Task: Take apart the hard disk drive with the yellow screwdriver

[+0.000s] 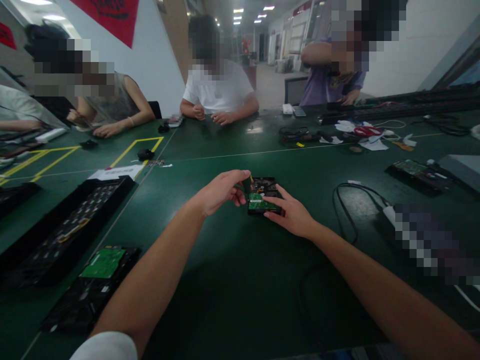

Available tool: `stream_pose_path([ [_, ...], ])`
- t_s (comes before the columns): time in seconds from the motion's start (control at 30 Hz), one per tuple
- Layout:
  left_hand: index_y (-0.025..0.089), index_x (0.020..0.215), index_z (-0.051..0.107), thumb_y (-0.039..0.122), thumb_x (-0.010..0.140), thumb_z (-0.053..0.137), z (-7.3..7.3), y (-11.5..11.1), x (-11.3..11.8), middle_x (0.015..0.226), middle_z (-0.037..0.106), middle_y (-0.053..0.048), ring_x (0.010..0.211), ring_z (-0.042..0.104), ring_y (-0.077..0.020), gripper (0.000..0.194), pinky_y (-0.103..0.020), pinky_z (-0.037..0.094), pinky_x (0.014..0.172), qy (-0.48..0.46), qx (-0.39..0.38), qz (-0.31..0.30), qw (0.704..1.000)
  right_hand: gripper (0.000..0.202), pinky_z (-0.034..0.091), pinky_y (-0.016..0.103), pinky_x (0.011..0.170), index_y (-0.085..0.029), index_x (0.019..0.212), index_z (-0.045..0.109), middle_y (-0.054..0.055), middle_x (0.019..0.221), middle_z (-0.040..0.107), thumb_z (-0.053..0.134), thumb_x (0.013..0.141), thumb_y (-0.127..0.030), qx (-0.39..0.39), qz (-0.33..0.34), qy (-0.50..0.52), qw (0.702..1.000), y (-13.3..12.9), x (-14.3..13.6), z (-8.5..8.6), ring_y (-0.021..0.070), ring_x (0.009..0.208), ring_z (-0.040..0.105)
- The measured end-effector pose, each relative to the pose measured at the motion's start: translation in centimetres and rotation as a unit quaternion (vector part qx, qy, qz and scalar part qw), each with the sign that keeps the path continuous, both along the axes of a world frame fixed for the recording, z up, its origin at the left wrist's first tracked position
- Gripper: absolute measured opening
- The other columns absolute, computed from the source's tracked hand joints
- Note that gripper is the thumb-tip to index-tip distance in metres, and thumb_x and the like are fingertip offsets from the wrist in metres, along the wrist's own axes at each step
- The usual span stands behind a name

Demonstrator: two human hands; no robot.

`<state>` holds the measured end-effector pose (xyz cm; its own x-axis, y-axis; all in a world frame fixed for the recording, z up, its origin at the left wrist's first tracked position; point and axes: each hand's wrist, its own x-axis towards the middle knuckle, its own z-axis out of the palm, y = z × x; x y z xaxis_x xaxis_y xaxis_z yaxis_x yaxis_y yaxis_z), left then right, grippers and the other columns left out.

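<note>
A black hard drive with a green circuit board lies on the green table in front of me. At its left edge, my left hand has its fingers curled round a small dark tool with a yellow part, held upright against the drive. My right hand rests on the drive's right side with its fingers spread over the board and the edge. The tool's lower tip is too small to make out.
Another drive and a long black tray lie at the left. At the right are a drive, a black cable and a blurred device. Three people sit or stand across the table.
</note>
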<state>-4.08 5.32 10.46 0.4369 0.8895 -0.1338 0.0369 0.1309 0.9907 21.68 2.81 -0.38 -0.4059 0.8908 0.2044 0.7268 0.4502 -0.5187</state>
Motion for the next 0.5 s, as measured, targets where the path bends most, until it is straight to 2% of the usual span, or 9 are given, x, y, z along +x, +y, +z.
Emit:
stream_pose_path([
  [0.3, 0.015, 0.099, 0.065, 0.059, 0.088, 0.066, -0.14, -0.01, 0.06, 0.103, 0.069, -0.011, 0.065, 0.066, -0.0141, 0.046, -0.025, 0.048, 0.052, -0.011, -0.006, -0.006, 1.000, 0.052, 0.049, 0.053, 0.107, -0.034, 0.143, 0.062, 0.011, 0.168, 0.030, 0.066, 0.094, -0.052, 0.004, -0.004, 0.012, 1.000, -0.12, -0.08, 0.14, 0.0355, 0.141, 0.051],
  [0.4, 0.016, 0.100, 0.065, 0.057, 0.089, 0.066, 0.11, -0.22, 0.17, 0.103, 0.069, -0.009, 0.060, 0.064, -0.0125, 0.043, -0.025, 0.046, 0.049, -0.010, 0.009, 0.008, 1.000, 0.050, 0.049, 0.053, 0.107, -0.033, 0.139, 0.064, 0.011, 0.166, 0.035, 0.067, 0.093, -0.051, 0.008, -0.002, 0.012, 1.000, -0.12, -0.13, 0.23, 0.0359, 0.147, 0.044],
  [0.5, 0.020, 0.100, 0.063, 0.051, 0.088, 0.069, 0.45, -0.42, 0.31, 0.093, 0.069, -0.004, 0.053, 0.060, -0.0100, 0.034, -0.023, 0.041, 0.044, -0.005, 0.047, 0.041, 0.998, 0.047, 0.048, 0.052, 0.109, -0.031, 0.136, 0.065, 0.011, 0.163, 0.041, 0.068, 0.093, -0.049, 0.016, 0.007, 0.020, 1.000, -0.10, -0.16, 0.27, 0.0342, 0.153, 0.035],
])
